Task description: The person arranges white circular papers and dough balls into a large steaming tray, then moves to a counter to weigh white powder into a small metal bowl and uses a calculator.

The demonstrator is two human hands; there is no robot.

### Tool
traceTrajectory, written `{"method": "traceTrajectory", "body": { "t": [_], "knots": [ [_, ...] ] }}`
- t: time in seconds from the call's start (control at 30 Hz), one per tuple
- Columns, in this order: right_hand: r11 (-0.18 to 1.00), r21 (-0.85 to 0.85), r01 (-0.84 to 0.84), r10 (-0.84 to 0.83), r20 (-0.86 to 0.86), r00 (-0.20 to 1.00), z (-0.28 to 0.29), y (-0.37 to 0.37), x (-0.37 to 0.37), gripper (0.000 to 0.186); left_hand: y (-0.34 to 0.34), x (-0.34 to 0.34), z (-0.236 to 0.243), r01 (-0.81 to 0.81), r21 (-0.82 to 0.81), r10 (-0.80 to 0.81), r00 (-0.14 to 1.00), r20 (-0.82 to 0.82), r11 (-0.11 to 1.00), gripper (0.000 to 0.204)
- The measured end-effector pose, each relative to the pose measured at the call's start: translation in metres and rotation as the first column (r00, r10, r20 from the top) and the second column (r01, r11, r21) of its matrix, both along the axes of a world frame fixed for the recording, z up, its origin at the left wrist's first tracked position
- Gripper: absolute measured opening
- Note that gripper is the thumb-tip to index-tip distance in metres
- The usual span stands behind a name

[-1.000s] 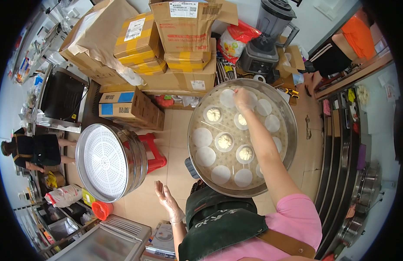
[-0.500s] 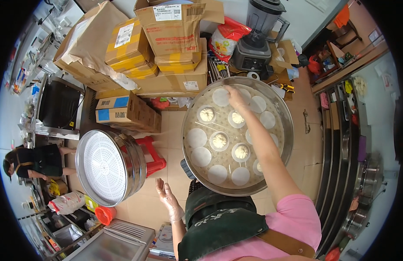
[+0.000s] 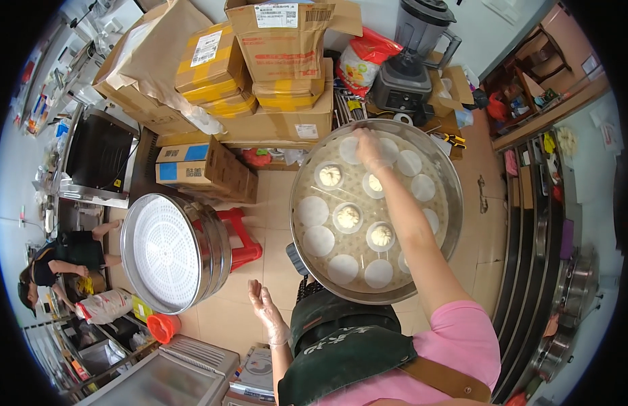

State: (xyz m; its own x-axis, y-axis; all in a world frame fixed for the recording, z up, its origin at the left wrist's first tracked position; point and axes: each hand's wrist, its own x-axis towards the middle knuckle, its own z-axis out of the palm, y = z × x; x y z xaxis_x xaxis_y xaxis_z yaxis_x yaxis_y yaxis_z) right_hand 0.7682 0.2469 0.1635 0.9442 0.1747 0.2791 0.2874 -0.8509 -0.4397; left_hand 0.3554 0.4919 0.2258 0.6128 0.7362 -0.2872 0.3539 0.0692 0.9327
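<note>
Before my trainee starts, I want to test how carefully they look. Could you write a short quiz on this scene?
1. Multiple choice: which hand is over the round metal tray?
a) the left
b) the right
c) both

2. True or false: some paper circles in the tray carry no bun.

3. Fill in: in the picture, the blender stands to the ____ of the red-and-white bag.

Key:
1. b: the right hand is over it, while the left hand is off to its side.
2. True.
3. Right.
</note>
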Motion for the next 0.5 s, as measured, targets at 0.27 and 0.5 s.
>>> {"method": "traceTrajectory", "body": {
  "t": [0.27,0.5],
  "knots": [
    [0.995,0.077,-0.06,0.065,-0.061,0.996,0.004,-0.006,0.006,0.021,0.005,-0.009,-0.005,-0.025,-0.002,0.025,1.0,0.001,1.0,0.046],
    [0.996,0.024,-0.082,0.081,0.032,0.996,0.014,-0.001,-0.02,0.024,0.01,-0.012,-0.008,-0.032,-0.014,0.032,0.999,-0.002,0.999,0.046]
  ]
}}
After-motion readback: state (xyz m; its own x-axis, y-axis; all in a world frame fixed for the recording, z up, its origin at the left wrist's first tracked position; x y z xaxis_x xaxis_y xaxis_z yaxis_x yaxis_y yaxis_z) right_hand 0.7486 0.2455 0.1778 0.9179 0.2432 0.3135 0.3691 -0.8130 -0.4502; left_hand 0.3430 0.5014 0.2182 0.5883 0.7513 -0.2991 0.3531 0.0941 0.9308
